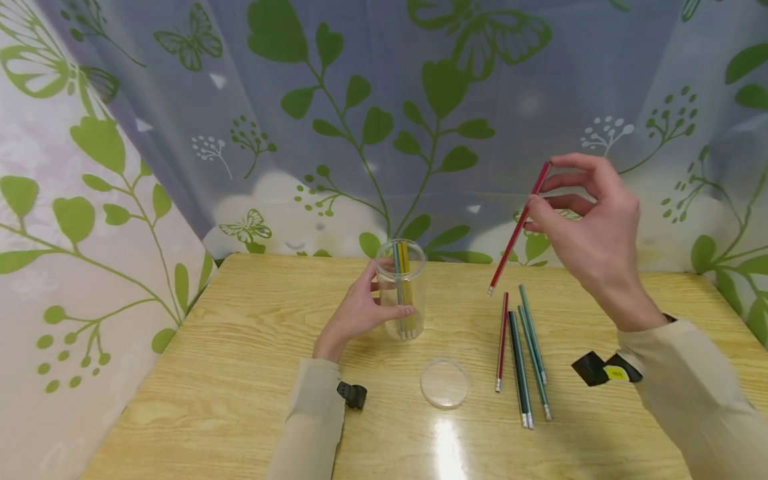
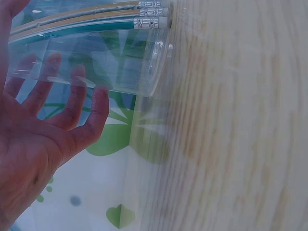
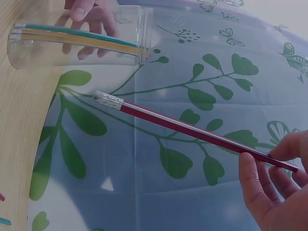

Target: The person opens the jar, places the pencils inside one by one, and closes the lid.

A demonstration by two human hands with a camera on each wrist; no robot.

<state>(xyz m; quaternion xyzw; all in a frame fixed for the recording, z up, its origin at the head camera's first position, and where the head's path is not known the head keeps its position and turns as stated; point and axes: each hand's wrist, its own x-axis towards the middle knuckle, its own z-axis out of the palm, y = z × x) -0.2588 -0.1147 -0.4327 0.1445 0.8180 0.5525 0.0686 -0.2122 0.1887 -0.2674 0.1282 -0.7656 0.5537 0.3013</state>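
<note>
A clear plastic jar [image 1: 414,287] stands upright on the table with a few pencils [image 1: 403,287] inside, yellow and teal, eraser ends down. My left hand [image 1: 360,308] holds the jar from its left side, thumb across the front. In the left wrist view the pencils' metal ferrules [image 2: 150,22] lie at the jar's base. My right hand [image 1: 591,227] pinches a red pencil [image 1: 512,250] near its upper end, raised above the table to the right of the jar. The red pencil tilts, its white eraser [image 3: 101,97] lowest.
Another red pencil [image 1: 502,343] and several dark and teal pencils [image 1: 531,353] lie loosely side by side at the right. A round clear lid [image 1: 445,383] rests flat in front of the jar. Behind the wooden table [image 1: 252,400] hangs a leaf-patterned curtain [image 1: 360,167].
</note>
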